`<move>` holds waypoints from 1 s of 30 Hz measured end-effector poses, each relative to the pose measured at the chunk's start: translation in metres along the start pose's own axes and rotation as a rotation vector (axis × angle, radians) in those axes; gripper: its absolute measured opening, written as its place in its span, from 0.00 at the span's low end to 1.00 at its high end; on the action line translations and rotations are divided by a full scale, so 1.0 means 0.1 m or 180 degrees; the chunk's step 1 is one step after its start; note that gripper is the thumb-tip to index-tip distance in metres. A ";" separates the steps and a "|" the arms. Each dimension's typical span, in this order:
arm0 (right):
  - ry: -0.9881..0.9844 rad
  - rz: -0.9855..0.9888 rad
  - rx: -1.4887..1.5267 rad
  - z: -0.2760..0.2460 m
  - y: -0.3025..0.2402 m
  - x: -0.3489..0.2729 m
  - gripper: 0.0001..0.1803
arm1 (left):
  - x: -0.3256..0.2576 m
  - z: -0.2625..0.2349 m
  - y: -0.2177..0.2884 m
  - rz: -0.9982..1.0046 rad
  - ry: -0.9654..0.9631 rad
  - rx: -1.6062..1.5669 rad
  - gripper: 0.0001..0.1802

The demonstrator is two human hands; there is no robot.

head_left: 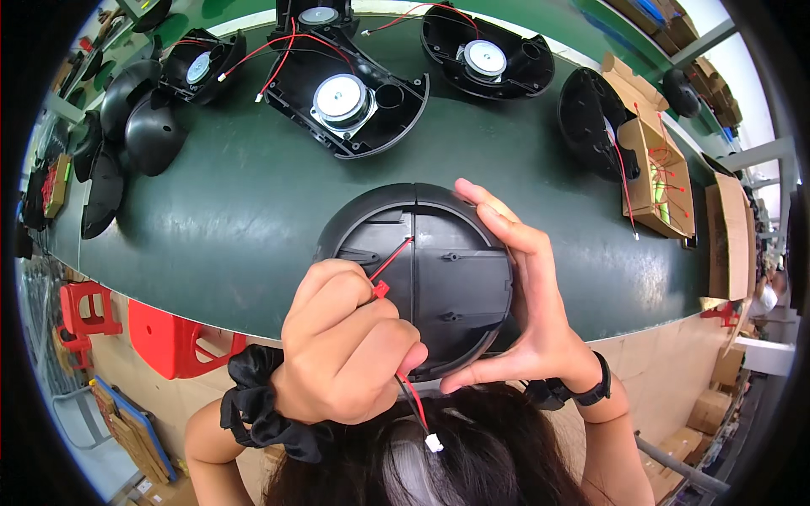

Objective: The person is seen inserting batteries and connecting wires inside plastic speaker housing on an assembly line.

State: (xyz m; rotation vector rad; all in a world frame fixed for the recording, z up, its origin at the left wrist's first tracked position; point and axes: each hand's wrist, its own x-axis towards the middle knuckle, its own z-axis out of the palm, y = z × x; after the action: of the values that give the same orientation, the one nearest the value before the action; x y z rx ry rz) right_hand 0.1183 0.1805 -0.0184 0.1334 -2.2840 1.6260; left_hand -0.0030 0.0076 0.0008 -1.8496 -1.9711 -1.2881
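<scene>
A round black plastic speaker housing [447, 270], two halves joined along a centre seam, is held up close over the green conveyor belt [236, 211]. My right hand [531, 312] cups its right rim, thumb underneath. My left hand [346, 346], with a black scrunchie on the wrist, is closed on a red and black wire pair [392, 257] that runs from the housing's seam. A small red connector [380, 289] sits at my fingers. The wire's other end hangs below my hand with a white plug [434, 443].
Further along the belt lie open black housing halves with silver speaker drivers [342, 99] [484, 59] and red wires. Black domed covers [152, 126] are stacked at left. A cardboard box [658, 169] with wired parts stands at right. Red stools [169, 337] stand below the belt.
</scene>
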 end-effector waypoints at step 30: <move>-0.0315 0.0390 0.1073 -0.39 0.11 0.34 0.35 | 0.03 -0.01 -0.20 -0.0004 0.0079 -0.0521 0.09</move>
State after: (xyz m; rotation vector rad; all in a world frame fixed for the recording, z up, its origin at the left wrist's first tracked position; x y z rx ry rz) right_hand 0.0920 0.2242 -0.0060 0.1592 -2.1032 2.1024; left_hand -0.0220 0.0118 -0.0061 -1.8928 -1.9062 -1.5063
